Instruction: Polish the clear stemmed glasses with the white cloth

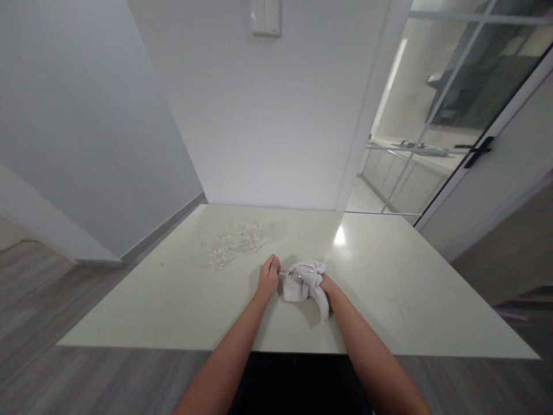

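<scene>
My left hand (pixel 268 277) is closed in a pinch on the thin stem of a clear glass (pixel 288 274) that lies sideways over the white table (pixel 173 300). A white cloth (pixel 305 282) is bunched around the glass's bowl, and my right hand (pixel 327 286) is mostly buried in that cloth, gripping it. Both hands meet near the table's middle, a little toward the front edge.
Several clear glasses (pixel 233 243) stand grouped on the table to the back left of my hands. A white wall lies behind the table, with a light switch (pixel 265 16) high up. A glass-paned door (pixel 453 109) stands at the right.
</scene>
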